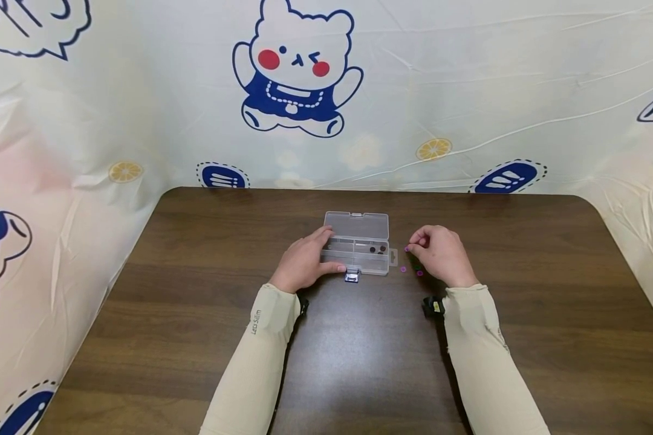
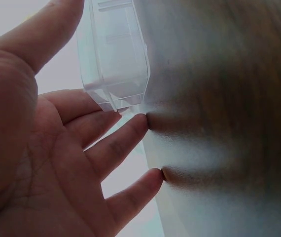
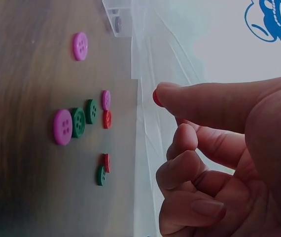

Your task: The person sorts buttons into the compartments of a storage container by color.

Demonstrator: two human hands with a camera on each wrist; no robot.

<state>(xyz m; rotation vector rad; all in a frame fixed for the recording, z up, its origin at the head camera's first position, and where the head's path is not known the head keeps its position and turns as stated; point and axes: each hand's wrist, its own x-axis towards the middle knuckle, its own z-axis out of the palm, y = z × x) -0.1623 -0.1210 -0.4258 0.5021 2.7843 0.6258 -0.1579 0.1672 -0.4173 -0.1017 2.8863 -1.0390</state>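
My left hand (image 1: 303,261) holds the left end of a clear plastic compartment box (image 1: 371,264), its thumb along the front and its fingers around the side and back. Two of its fingertips touch the tabletop in the left wrist view. The box's lid (image 1: 356,226) is swung back, and several dark buttons (image 1: 381,249) lie in a right-hand compartment. To the right of the box, my right hand (image 1: 444,254) pinches a red button (image 3: 156,98) between thumb and index finger, mostly hidden by the thumb; its other fingers are curled.
Loose buttons lie on the dark wooden table (image 1: 196,338) right of the box: purple ones (image 3: 81,46), green ones (image 3: 78,122) and red ones (image 3: 107,119). A latch (image 1: 352,276) hangs at the box's front. Behind the table hangs a printed cloth (image 1: 196,90).
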